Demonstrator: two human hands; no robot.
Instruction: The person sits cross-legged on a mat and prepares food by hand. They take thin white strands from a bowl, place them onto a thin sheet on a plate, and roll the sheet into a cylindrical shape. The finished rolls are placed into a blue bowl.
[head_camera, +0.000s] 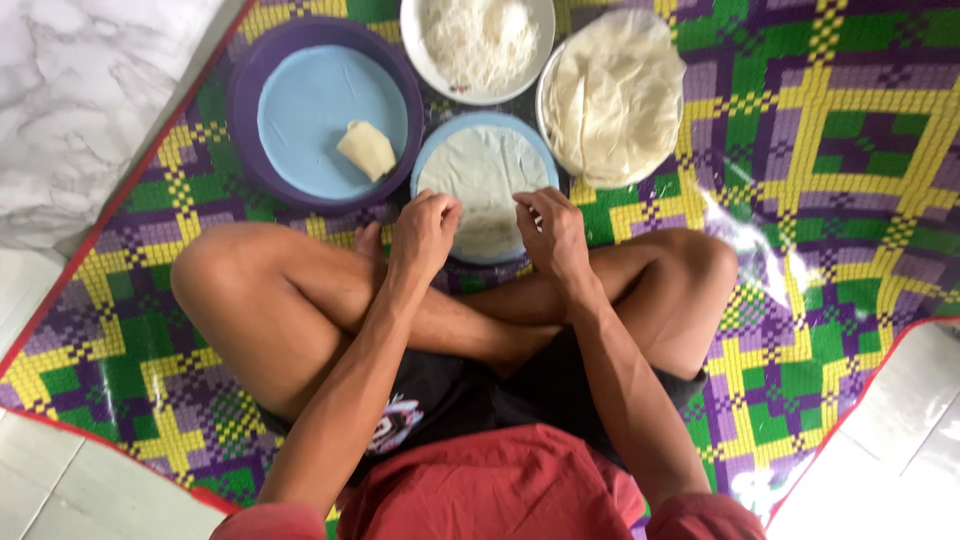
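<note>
I sit cross-legged on a checked mat. A thin pale round wrapper (478, 168) lies on a light blue plate (436, 150) in front of my shins. My left hand (423, 234) and my right hand (552, 232) both rest on the wrapper's near edge, fingers curled and pinching it. Some filling may lie under the fold between the hands; I cannot tell. To the left, one finished pale roll (366, 150) lies on a blue plate inside a purple tray (250, 80).
A white bowl of shredded white filling (478, 40) stands at the top centre. A white plate stacked with several loose wrappers (612, 95) is at the top right. The green, purple and yellow mat (820, 150) covers a white marble floor (80, 110).
</note>
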